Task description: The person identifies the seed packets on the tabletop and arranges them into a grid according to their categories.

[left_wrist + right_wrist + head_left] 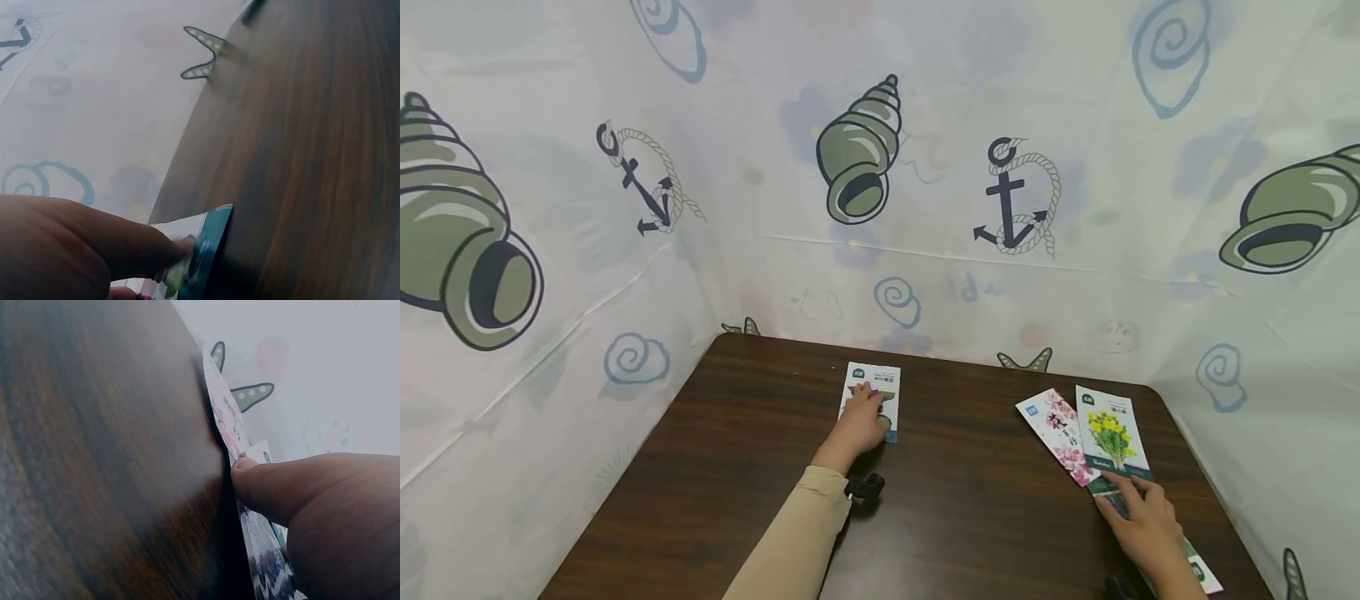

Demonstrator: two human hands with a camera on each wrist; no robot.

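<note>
On the far middle of the dark table, my left hand (860, 423) rests on a white seed packet (880, 375). The left wrist view shows the thumb lying across that packet's picture beside its teal band (212, 247). Toward the right, my right hand (1146, 525) touches a group of overlapping packets. One has yellow flowers (1108, 433), and another, tilted, has pink blossoms (1056, 433). Partly under the right hand lies a third packet (1206, 575); purple flowers (272, 569) show on it in the right wrist view, where the thumb touches the packets' edge.
The dark wooden table (722, 467) meets patterned cloth walls (775, 167) at the back and on both sides. A black strap device (865, 486) sits on the left wrist.
</note>
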